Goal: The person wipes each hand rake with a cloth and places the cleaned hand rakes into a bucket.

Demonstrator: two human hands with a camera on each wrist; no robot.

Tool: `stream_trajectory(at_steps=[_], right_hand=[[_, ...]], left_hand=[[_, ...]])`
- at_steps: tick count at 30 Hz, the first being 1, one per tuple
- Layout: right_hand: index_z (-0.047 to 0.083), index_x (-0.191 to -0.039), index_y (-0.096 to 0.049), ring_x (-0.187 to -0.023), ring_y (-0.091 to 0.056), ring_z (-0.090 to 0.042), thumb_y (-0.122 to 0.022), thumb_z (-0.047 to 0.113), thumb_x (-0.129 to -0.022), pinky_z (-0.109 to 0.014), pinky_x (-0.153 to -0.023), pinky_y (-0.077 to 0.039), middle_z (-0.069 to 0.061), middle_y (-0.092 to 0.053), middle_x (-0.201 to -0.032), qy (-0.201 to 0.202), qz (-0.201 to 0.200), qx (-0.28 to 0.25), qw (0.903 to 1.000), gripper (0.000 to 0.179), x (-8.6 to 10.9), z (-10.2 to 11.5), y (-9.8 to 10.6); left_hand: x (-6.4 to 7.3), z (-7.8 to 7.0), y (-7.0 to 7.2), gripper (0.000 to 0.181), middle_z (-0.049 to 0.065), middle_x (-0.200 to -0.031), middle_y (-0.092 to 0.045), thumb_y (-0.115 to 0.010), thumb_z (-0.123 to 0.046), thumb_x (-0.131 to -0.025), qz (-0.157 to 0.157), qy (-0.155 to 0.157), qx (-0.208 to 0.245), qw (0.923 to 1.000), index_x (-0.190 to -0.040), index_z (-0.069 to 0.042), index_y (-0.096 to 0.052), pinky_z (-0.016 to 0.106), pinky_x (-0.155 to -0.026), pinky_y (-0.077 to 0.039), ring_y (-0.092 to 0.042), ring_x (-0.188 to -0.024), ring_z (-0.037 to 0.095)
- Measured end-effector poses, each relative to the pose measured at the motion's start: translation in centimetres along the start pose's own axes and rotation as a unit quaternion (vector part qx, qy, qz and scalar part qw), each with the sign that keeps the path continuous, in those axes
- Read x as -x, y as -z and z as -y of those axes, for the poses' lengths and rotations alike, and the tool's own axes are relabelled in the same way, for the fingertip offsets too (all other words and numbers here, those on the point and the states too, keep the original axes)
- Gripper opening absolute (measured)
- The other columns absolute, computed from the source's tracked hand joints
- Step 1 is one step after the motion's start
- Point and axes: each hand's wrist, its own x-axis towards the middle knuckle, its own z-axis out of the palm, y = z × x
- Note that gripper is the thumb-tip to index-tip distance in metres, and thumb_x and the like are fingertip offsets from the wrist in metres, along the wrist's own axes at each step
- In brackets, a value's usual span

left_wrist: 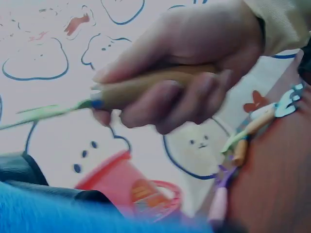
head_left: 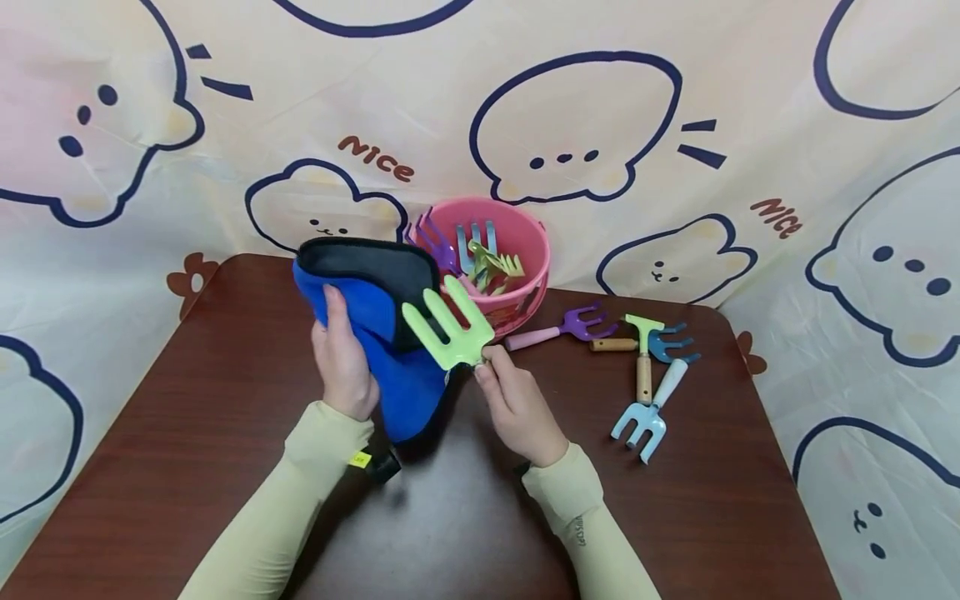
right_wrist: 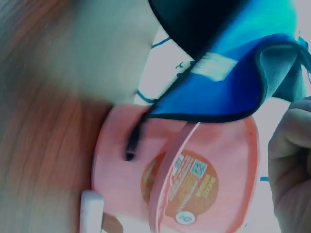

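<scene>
My left hand [head_left: 345, 362] grips a floppy blue cloth [head_left: 417, 398] with a black upper part and black edging, its thumb lying over the blue side. A pale label shows on that cloth in the right wrist view. My right hand [head_left: 521, 408] holds a light green hand fork [head_left: 459, 340], tines pointing up and left in front of the cloth. In the left wrist view, the right hand's fingers are curled round the fork's wooden handle [left_wrist: 146, 87]. Whether the tines touch the cloth I cannot tell.
Behind the hands stands a pink bucket [head_left: 542, 250] containing several small garden tools. Right of it on the brown table [head_left: 187, 467] lie a purple fork [head_left: 581, 323], a green-headed tool [head_left: 643, 321], a dark blue fork [head_left: 667, 343] and a light blue fork [head_left: 645, 421]. A patterned curtain hangs behind.
</scene>
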Motion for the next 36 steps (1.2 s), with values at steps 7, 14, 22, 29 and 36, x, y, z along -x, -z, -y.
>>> stream_trajectory(at_steps=[7,14,22,29,36], right_hand=[[0.006,-0.108,-0.05,-0.041,-0.049,-0.013,-0.038,0.016,-0.114,-0.03,-0.04,-0.047,-0.009,-0.056,-0.069,-0.043,-0.077,-0.086,0.9924,0.017,0.1,0.1,-0.6],[0.013,-0.111,-0.057,-0.057,-0.057,-0.006,-0.053,0.029,-0.11,-0.026,-0.054,-0.051,0.001,-0.058,-0.071,-0.06,-0.066,0.025,0.9957,0.017,-0.1,0.0,-1.1],[0.01,-0.096,-0.076,-0.063,-0.06,-0.007,-0.062,0.021,-0.105,-0.024,-0.059,-0.053,0.001,-0.067,-0.072,-0.001,-0.101,0.085,0.9913,0.019,-0.2,-0.4,0.4],[0.004,-0.099,-0.071,-0.053,-0.058,-0.012,-0.065,0.008,-0.101,-0.022,-0.05,-0.049,-0.005,-0.066,-0.07,0.016,-0.201,0.015,0.9793,0.008,0.0,-1.0,2.7],[0.006,-0.099,-0.074,-0.053,-0.043,-0.007,-0.066,0.005,-0.1,-0.023,-0.047,-0.035,0.0,-0.047,-0.059,0.005,-0.147,0.002,0.9891,0.008,0.3,-0.8,4.3]], left_hand=[[4.5,2.7,-1.4,0.07,0.001,-0.137,-0.059,-0.038,-0.057,-0.108,0.249,0.159,-0.02,0.9553,-0.157,-0.007,-0.034,0.027,-0.107,-0.048,-0.061,-0.119,0.01],[5.7,4.5,-1.7,0.039,0.002,-0.106,-0.069,-0.056,-0.03,-0.108,0.264,0.137,-0.07,0.9521,-0.138,-0.005,-0.052,0.029,-0.086,-0.058,-0.068,-0.092,0.015],[5.1,4.4,-1.2,0.034,0.011,-0.115,-0.072,-0.061,-0.028,-0.106,0.241,0.07,-0.18,0.9511,-0.128,-0.003,-0.063,0.028,-0.09,-0.057,-0.07,-0.097,0.016],[5.1,4.4,-1.0,0.032,0.016,-0.121,-0.072,-0.061,-0.024,-0.106,0.289,0.043,-0.243,0.9251,-0.13,-0.003,-0.061,0.032,-0.094,-0.056,-0.068,-0.1,0.02],[5.1,4.2,-1.1,0.048,0.013,-0.133,-0.066,-0.061,-0.035,-0.105,0.393,0.113,-0.258,0.8754,-0.145,-0.009,-0.05,0.051,-0.103,-0.054,-0.067,-0.114,0.028]])
